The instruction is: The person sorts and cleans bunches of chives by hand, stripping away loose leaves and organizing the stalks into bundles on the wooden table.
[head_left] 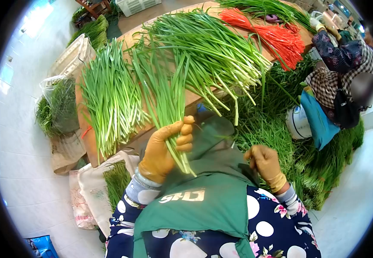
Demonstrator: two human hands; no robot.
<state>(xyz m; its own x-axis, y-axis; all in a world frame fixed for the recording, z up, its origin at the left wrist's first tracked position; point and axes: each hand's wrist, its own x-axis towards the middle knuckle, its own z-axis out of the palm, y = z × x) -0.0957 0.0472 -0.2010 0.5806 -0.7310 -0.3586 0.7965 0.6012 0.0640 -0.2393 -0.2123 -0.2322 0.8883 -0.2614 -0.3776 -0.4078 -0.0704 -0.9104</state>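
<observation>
My left hand (163,150), in a yellow-orange glove, is wrapped round the pale lower stems of a small bunch of garlic chives (169,90). Their green leaves point away over the table (91,144). A neat row of garlic chives (113,94) lies to its left, and a larger loose pile of chives (212,51) lies beyond and to the right. My right hand (264,163), also gloved, is off to the right above the green heap, apart from the bunch. Its fingers are curled and slightly blurred; what they hold, if anything, is hidden.
Red plastic strips (276,38) lie at the table's far right. Loose greens (264,129) are heaped below. Another person (345,64) works at the right, near a white bucket (298,122). At the left stand a pale crate (68,56) and a plastic bag of greens (64,103).
</observation>
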